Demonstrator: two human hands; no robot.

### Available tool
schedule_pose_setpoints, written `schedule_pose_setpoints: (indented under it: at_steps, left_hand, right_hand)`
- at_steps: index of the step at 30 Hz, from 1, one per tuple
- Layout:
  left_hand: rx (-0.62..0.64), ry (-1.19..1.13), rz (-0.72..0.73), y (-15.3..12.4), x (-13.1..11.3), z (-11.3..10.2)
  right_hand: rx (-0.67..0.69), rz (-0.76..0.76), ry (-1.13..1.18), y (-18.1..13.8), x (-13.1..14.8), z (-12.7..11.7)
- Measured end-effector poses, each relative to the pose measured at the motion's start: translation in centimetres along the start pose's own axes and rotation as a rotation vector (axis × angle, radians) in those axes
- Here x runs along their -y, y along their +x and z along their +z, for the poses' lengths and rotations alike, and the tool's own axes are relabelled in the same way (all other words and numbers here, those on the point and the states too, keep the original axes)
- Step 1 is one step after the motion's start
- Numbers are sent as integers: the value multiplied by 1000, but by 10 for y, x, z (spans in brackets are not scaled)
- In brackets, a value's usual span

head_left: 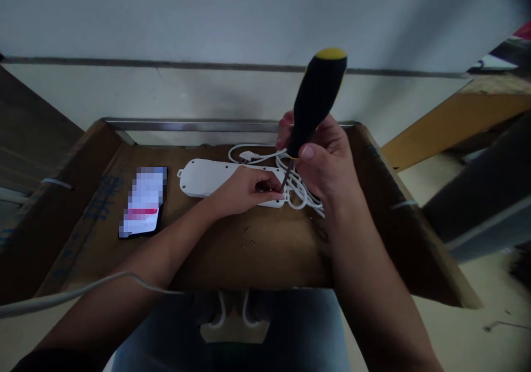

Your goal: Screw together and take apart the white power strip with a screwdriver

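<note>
A white power strip (207, 175) lies with its screw-holed side up on the cardboard. My right hand (326, 153) grips a black and yellow screwdriver (317, 92), tilted with its shaft pointing down at the right end of the strip. At that same end, the thumb and fingers of my left hand (253, 189) are pinched together beside the screwdriver tip. Whatever lies between those fingers is too small to make out. The strip's white cord (296, 184) is coiled at its right, and its plug (249, 156) rests behind the strip.
A lit phone (145, 203) lies on the left of the cardboard (224, 267). Several tiny screws (249, 243) are scattered in front of the strip. Cardboard side walls rise at left and right, with a metal rail (191, 125) at the back. A white cable (83, 289) crosses at lower left.
</note>
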State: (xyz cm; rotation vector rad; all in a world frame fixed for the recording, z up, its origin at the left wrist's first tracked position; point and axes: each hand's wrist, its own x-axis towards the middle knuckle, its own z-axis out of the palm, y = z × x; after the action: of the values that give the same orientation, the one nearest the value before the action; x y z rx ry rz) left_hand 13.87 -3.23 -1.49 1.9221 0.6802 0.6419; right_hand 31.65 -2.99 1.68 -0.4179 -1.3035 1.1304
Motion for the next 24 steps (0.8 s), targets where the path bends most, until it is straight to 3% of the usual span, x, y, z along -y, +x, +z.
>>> schedule_pose_setpoints:
  at_steps: [8,13,21,24]
  left_hand:
    - [-54,60,19,-3,-1,6]
    - [-55,56,17,-3,-3,9]
    - [-96,78,-21,-1,3,14]
    - [-44,113,26,-1,0,10]
  right_hand:
    - [108,-6,-37,-6,9,-5]
    - [68,44,-149,-10,15,-6]
    - [29,-17,-245,-7,13,-6]
    - [31,-1,-205,-7,14,-8]
